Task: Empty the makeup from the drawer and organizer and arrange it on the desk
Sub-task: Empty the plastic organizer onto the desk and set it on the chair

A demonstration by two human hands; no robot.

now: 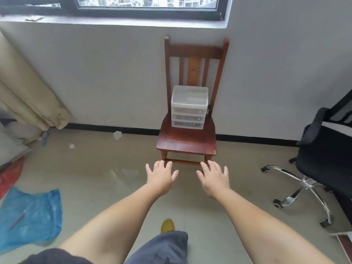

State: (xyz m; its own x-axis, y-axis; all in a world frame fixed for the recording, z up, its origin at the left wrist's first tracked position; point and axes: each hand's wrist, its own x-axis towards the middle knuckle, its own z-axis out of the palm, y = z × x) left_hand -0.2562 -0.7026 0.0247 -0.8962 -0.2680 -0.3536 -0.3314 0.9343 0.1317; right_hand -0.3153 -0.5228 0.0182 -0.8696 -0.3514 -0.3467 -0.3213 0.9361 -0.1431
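Both the left hand [162, 177] and right hand [214, 179] are held out spread wide, holding nothing, well short of the organizer [189, 107] set on the wooden chair [187, 141]

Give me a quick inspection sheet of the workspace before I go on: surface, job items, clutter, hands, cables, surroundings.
Surface: wooden chair against the wall serves as the stand; no desk clearly seen.
Job's things: white plastic drawer organizer sits at the back of the chair seat, three drawers shut, open tray on top; contents too blurred to tell.
Clutter: blue plastic bag and red bag on the floor at left, paper scraps near the baseboard.
Hands: left hand and right hand both open, fingers spread, stretched toward the chair, touching nothing.
Cables: nothing seen.
Surroundings: window above, curtain at left, black office chair at right.
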